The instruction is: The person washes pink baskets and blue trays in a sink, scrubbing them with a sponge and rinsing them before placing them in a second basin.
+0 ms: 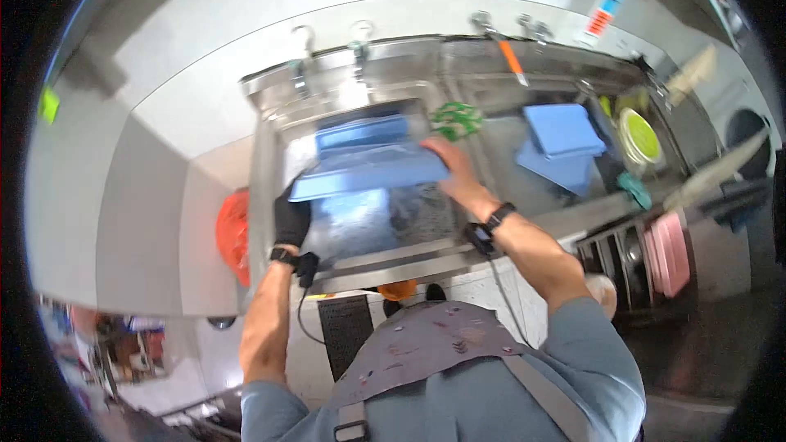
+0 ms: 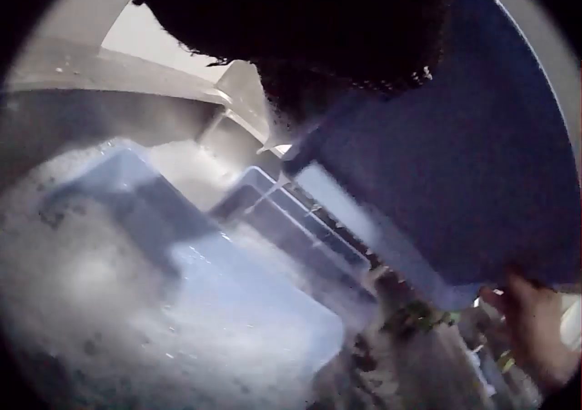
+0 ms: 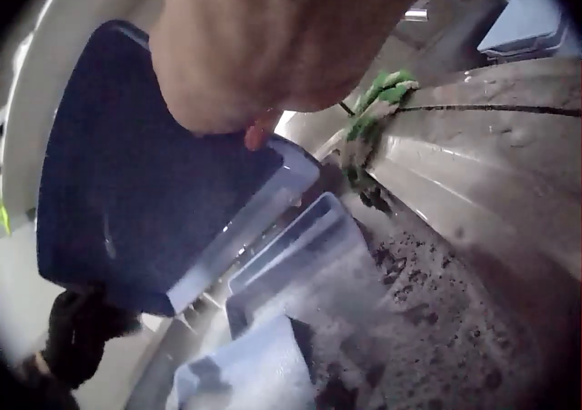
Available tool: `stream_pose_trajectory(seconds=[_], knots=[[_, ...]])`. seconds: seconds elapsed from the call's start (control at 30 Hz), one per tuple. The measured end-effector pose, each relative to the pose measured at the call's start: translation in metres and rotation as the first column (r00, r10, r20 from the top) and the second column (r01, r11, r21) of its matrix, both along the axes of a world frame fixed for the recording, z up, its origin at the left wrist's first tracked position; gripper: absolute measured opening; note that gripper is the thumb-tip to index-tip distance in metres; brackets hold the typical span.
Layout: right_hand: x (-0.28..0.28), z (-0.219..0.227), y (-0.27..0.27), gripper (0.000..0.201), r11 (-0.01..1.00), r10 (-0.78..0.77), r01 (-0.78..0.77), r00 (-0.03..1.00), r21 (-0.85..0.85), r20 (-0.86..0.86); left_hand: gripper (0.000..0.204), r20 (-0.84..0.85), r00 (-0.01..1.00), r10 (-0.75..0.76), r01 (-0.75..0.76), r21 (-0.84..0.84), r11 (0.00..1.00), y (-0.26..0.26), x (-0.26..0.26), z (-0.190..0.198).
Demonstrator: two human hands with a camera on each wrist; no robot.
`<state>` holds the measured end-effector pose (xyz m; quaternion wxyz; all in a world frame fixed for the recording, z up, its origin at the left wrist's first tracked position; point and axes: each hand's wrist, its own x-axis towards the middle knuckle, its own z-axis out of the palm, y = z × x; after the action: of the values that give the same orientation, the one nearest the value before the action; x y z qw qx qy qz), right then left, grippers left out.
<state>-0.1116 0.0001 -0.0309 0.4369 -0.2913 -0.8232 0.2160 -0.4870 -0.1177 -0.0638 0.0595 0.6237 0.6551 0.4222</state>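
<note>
Head view: a person's two hands are apart, each gripping one end of a blue tray, which is held tilted above the soapy basin (image 1: 393, 262). The left hand (image 1: 292, 217), in a black glove, has the tray (image 1: 368, 172) by its end over the basin's left side; the bare right hand (image 1: 453, 165) has the other end, near the basin's right edge. In the left wrist view, thin streaks show under the tray's lower edge, above the basin.

Inside the basin, a blue container (image 1: 362, 131) lies toward the back, and another blue piece (image 2: 209, 255) sits in the foamy water at the front, partly covered by suds. A green mesh scrubber (image 1: 457, 119) rests on the divider at the basin's right edge. Right of the basin, a second sink (image 1: 495, 135) holds stacked blue containers (image 1: 565, 129), with a white tub (image 1: 640, 137) and a teal cloth (image 1: 634, 188) farther off. Taps (image 1: 358, 53) stand behind the basin, an orange bag (image 1: 233, 237) is to its left, and pink trays (image 1: 671, 254) are well apart to its right.
</note>
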Motion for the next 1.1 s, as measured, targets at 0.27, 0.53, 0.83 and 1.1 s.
stream_pose_trajectory(seconds=[0.27,0.53,0.83,1.1], knots=[[0.040,0.039,0.005,0.032,0.781,-0.541,0.594,0.798,-0.192,0.265,0.046,0.096,0.993,-0.073,0.061,0.128,0.990,0.046,0.088,0.047],[0.177,0.000,0.010,0.036,0.621,-0.609,0.751,0.642,-0.225,0.465,0.035,-0.280,0.925,-0.255,0.275,0.035,0.961,0.115,0.196,0.061],[0.269,-0.007,0.010,0.038,0.468,-0.754,0.884,0.412,-0.021,0.511,0.030,-0.294,0.885,-0.362,0.386,0.023,0.922,0.149,0.334,0.055],[0.255,0.050,-0.017,0.036,0.768,-0.459,0.639,0.491,0.052,0.741,0.028,-0.156,0.841,-0.517,0.521,-0.020,0.853,0.149,0.415,0.008]])
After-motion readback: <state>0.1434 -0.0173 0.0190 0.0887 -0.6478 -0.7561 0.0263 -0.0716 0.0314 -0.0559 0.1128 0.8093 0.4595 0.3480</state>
